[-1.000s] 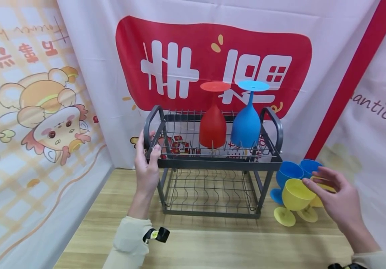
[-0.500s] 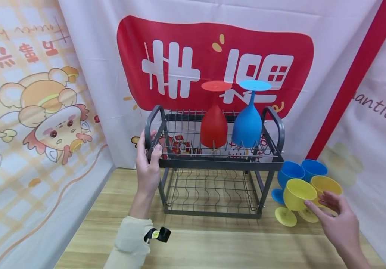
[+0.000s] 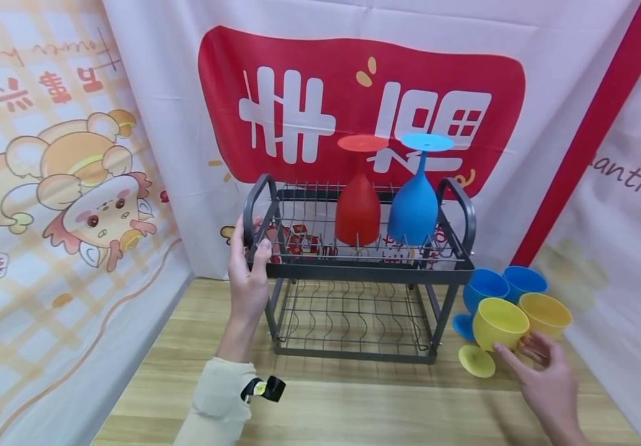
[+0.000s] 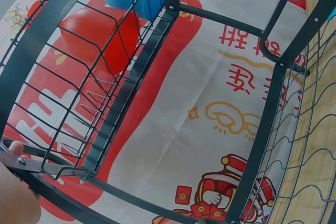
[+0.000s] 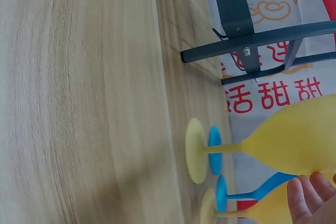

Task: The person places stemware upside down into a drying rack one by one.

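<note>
My left hand (image 3: 249, 279) grips the left end of a dark two-tier dish rack (image 3: 365, 272), thumb on the front and fingers behind the side frame. Upside down on its upper tier stand a red goblet (image 3: 358, 210) and a blue goblet (image 3: 414, 210). To the right of the rack, my right hand (image 3: 549, 384) has its thumb at the front of a yellow goblet (image 3: 499, 325) and its fingers around the bowl's right side. That goblet stands upright on its foot. In the right wrist view, fingertips (image 5: 315, 182) lie against the yellow bowl (image 5: 294, 135).
Behind the held goblet are another yellow goblet (image 3: 546, 314) and two blue goblets, one nearer the rack (image 3: 485, 288) and one behind (image 3: 524, 282). The wooden table (image 3: 354, 402) meets printed cloth walls (image 3: 147, 124) at the back and sides.
My right hand has come down and left from above the goblets to the front yellow goblet's bowl, thumb and fingers closing around it. My left hand keeps its hold on the rack.
</note>
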A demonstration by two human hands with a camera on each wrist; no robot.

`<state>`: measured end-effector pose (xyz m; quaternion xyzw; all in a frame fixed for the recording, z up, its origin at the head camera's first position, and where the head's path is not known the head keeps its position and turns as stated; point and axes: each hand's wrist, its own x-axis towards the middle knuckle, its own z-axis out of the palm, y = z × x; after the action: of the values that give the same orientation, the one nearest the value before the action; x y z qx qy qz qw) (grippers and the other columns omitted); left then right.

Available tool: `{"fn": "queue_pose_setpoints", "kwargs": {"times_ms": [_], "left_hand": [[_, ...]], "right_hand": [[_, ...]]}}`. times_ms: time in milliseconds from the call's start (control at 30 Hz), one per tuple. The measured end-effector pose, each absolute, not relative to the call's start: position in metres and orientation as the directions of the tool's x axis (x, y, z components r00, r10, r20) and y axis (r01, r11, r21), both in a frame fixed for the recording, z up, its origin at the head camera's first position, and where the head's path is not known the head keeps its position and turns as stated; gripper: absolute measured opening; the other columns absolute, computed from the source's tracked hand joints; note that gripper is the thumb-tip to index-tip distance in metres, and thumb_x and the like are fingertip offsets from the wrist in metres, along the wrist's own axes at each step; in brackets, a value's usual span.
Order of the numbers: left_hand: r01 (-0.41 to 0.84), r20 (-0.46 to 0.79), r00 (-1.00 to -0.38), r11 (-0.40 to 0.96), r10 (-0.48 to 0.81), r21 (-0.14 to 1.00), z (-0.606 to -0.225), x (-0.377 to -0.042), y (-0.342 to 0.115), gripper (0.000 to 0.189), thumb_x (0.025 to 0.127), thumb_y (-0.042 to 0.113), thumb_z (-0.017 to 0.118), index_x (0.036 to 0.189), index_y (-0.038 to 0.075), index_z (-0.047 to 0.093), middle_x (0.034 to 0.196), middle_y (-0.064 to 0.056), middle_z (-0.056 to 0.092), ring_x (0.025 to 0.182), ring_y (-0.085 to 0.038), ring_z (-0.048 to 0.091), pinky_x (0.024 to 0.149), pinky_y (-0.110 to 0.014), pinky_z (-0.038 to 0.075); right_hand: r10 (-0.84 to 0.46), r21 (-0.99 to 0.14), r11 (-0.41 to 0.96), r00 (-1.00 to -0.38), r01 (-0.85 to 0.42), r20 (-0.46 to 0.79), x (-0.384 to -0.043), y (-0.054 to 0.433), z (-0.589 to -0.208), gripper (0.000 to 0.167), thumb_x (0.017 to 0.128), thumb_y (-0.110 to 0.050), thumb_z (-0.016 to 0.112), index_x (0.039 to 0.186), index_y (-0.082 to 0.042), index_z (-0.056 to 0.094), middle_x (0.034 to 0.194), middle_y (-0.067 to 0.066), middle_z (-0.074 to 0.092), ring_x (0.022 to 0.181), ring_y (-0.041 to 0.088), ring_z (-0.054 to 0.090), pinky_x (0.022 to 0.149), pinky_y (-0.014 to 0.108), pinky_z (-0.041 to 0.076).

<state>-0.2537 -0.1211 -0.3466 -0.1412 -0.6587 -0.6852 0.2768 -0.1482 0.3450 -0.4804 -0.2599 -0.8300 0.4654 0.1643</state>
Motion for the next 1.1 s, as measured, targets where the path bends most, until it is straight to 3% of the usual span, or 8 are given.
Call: {"fn": "queue_pose_setpoints", "kwargs": {"times_ms": [167, 267, 333, 433, 700, 833, 967, 1100], "left_hand": [[0.565, 0.557, -0.807, 0.020, -0.195, 0.825, -0.346, -0.253, -0.121, 0.059, 0.109, 0.018, 0.052, 0.164, 0.034, 0.035, 0.156, 0.010, 0.054, 0.142, -0.016, 0.055, 0.117, -0.053, 0.050], [0.567, 0.560, -0.805, 0.023, -0.197, 0.823, -0.346, -0.253, -0.121, 0.060, 0.109, 0.017, 0.052, 0.164, 0.034, 0.036, 0.155, 0.011, 0.054, 0.142, -0.016, 0.054, 0.116, -0.047, 0.052], [0.567, 0.560, -0.805, 0.027, -0.198, 0.824, -0.347, -0.254, -0.122, 0.060, 0.109, 0.018, 0.052, 0.164, 0.033, 0.035, 0.156, 0.010, 0.054, 0.143, -0.017, 0.053, 0.114, -0.039, 0.053], [0.565, 0.559, -0.805, 0.032, -0.199, 0.825, -0.347, -0.253, -0.122, 0.060, 0.109, 0.018, 0.052, 0.164, 0.033, 0.035, 0.157, 0.009, 0.054, 0.144, -0.019, 0.052, 0.111, -0.033, 0.052], [0.561, 0.556, -0.807, 0.038, -0.200, 0.827, -0.346, -0.253, -0.121, 0.060, 0.109, 0.020, 0.052, 0.165, 0.032, 0.035, 0.157, 0.010, 0.054, 0.145, -0.020, 0.051, 0.112, -0.036, 0.051], [0.566, 0.561, -0.803, 0.036, -0.200, 0.824, -0.346, -0.253, -0.122, 0.059, 0.109, 0.019, 0.052, 0.165, 0.031, 0.035, 0.157, 0.009, 0.054, 0.146, -0.023, 0.051, 0.112, -0.037, 0.051], [0.566, 0.561, -0.805, 0.033, -0.193, 0.824, -0.347, -0.255, -0.121, 0.059, 0.109, 0.019, 0.051, 0.165, 0.030, 0.035, 0.160, 0.001, 0.052, 0.148, -0.027, 0.049, 0.113, -0.040, 0.050], [0.569, 0.563, -0.804, 0.031, -0.190, 0.822, -0.347, -0.256, -0.121, 0.059, 0.109, 0.018, 0.051, 0.165, 0.029, 0.035, 0.162, -0.008, 0.050, 0.147, -0.028, 0.048, 0.112, -0.043, 0.049]], "right_hand": [[0.571, -0.861, 0.422, -0.821, 0.284, 0.009, -0.155, 0.342, -0.486, 0.102, 0.087, -0.051, 0.085, 0.164, -0.009, 0.033, 0.161, 0.021, 0.050, 0.120, 0.010, 0.056, 0.072, -0.001, 0.039], [0.561, -0.859, 0.415, -0.827, 0.299, -0.017, -0.160, 0.341, -0.489, 0.105, 0.088, -0.055, 0.083, 0.166, -0.009, 0.029, 0.164, 0.022, 0.046, 0.138, 0.035, 0.051, 0.069, 0.001, 0.038], [0.555, -0.863, 0.403, -0.831, 0.305, -0.035, -0.162, 0.340, -0.492, 0.107, 0.088, -0.057, 0.082, 0.167, -0.009, 0.027, 0.166, 0.023, 0.043, 0.144, 0.042, 0.048, 0.066, 0.001, 0.039], [0.551, -0.874, 0.382, -0.833, 0.301, -0.046, -0.164, 0.338, -0.498, 0.107, 0.088, -0.056, 0.082, 0.167, -0.009, 0.026, 0.166, 0.023, 0.042, 0.143, 0.041, 0.048, 0.065, 0.001, 0.042], [0.578, -0.892, 0.352, -0.815, 0.283, -0.030, -0.175, 0.329, -0.508, 0.110, 0.088, -0.055, 0.083, 0.167, -0.007, 0.024, 0.165, 0.024, 0.043, 0.141, 0.038, 0.049, 0.073, 0.003, 0.041], [0.592, -0.900, 0.330, -0.805, 0.284, -0.037, -0.183, 0.326, -0.514, 0.114, 0.087, -0.055, 0.084, 0.169, -0.008, 0.020, 0.166, 0.024, 0.042, 0.144, 0.040, 0.047, 0.100, 0.028, 0.052], [0.609, -0.914, 0.294, -0.792, 0.280, -0.047, -0.189, 0.325, -0.517, 0.114, 0.088, -0.055, 0.083, 0.169, -0.008, 0.018, 0.166, 0.026, 0.039, 0.145, 0.042, 0.045, 0.119, 0.060, 0.042], [0.616, -0.927, 0.258, -0.785, 0.273, -0.060, -0.196, 0.324, -0.518, 0.113, 0.088, -0.056, 0.082, 0.169, -0.008, 0.018, 0.167, 0.026, 0.037, 0.146, 0.042, 0.043, 0.121, 0.062, 0.040]]}}
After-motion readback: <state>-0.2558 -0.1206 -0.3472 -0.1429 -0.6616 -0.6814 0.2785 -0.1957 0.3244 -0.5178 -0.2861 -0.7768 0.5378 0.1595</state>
